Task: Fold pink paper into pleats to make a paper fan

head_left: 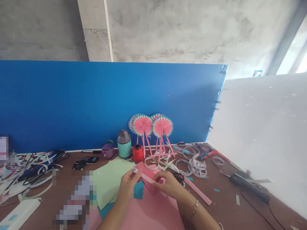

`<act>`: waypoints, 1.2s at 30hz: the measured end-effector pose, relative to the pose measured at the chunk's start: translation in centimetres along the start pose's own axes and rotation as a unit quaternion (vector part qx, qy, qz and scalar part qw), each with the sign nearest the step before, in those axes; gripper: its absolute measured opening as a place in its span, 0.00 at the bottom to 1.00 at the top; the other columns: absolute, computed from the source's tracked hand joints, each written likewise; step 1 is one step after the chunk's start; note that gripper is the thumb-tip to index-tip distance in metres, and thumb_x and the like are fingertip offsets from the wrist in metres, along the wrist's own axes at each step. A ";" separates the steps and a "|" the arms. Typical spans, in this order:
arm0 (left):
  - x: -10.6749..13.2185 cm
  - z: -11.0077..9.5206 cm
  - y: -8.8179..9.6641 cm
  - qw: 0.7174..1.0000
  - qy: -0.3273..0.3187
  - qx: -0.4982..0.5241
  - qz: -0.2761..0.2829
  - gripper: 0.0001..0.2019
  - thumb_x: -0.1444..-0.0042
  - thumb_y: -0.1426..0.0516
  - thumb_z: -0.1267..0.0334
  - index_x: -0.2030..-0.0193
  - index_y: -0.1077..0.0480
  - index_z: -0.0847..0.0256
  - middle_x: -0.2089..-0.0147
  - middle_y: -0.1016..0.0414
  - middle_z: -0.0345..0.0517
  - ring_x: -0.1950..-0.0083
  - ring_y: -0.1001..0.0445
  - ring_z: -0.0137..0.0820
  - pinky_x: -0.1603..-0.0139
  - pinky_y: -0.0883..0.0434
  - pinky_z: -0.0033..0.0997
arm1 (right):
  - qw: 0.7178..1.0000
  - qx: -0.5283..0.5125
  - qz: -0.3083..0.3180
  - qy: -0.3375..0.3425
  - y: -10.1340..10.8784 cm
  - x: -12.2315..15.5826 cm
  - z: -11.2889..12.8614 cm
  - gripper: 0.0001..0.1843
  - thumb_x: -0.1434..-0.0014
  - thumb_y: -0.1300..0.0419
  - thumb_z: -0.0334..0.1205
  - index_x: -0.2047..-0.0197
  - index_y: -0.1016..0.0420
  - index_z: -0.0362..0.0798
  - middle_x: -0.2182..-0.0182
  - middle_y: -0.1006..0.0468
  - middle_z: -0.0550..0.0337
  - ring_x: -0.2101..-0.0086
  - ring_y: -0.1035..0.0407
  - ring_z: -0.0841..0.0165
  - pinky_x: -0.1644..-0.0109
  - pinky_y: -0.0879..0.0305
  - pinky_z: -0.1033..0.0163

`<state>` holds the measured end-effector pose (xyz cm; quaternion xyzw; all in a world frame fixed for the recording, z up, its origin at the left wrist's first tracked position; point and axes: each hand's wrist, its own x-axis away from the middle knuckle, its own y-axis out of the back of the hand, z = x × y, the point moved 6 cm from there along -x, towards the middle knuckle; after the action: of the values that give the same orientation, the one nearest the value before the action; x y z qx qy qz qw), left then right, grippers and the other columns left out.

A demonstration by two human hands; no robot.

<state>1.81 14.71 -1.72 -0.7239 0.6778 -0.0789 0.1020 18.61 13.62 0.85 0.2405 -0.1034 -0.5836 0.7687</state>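
A narrow, pale pink folded paper strip (pixel 147 178) stretches between my two hands. My left hand (pixel 129 182) pinches its left end between thumb and fingers. At the other end, the fingers of my right hand (pixel 169 184) are closed on the strip. Pleated pink paper (pixel 142 167) shows just behind it. Below my hands lie pink paper sheets (pixel 151 214) and a small teal paper piece (pixel 138 190). Light green sheets (pixel 107 179) lie to the left, partly behind my left hand.
Several round pink paper fans (pixel 143 125) lean against the blue partition (pixel 96 105). A teal flask (pixel 124 147), a red container (pixel 137 154) and a purple cup (pixel 107 150) stand at the back. Curled white strips (pixel 198 166) and a power strip (pixel 250 185) lie right.
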 end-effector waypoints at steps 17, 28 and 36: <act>-0.5 -1.1 2.3 0.996 -0.004 0.064 -0.060 0.16 0.59 0.34 0.51 0.71 0.26 0.63 0.74 0.25 0.42 0.69 0.26 0.30 0.72 0.36 0.23 | 0.993 -0.113 -0.008 -0.029 1.1 -0.9 -3.2 0.07 0.55 0.37 0.39 0.77 0.26 0.43 0.79 0.25 0.61 0.75 0.34 0.70 0.68 0.40 0.65; -0.7 -0.6 3.0 0.994 0.017 0.059 -0.088 0.23 0.63 0.33 0.50 0.63 0.22 0.65 0.71 0.23 0.46 0.69 0.27 0.29 0.72 0.35 0.24 | 0.965 -0.233 -0.103 -0.057 2.1 -0.1 -2.8 0.10 0.52 0.38 0.43 0.69 0.22 0.45 0.73 0.24 0.59 0.69 0.32 0.67 0.62 0.39 0.63; -0.3 -0.3 2.1 0.988 0.082 0.107 -0.069 0.16 0.64 0.32 0.59 0.69 0.23 0.66 0.73 0.23 0.47 0.71 0.25 0.29 0.71 0.30 0.24 | 0.973 -0.165 -0.161 -0.021 3.2 -0.1 -3.8 0.17 0.45 0.47 0.43 0.55 0.25 0.46 0.65 0.23 0.52 0.64 0.29 0.62 0.63 0.36 0.60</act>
<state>-0.28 14.87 -1.98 -0.7451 0.6195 -0.2174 0.1174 22.97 15.34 -0.79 0.1112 0.0184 -0.7135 0.6915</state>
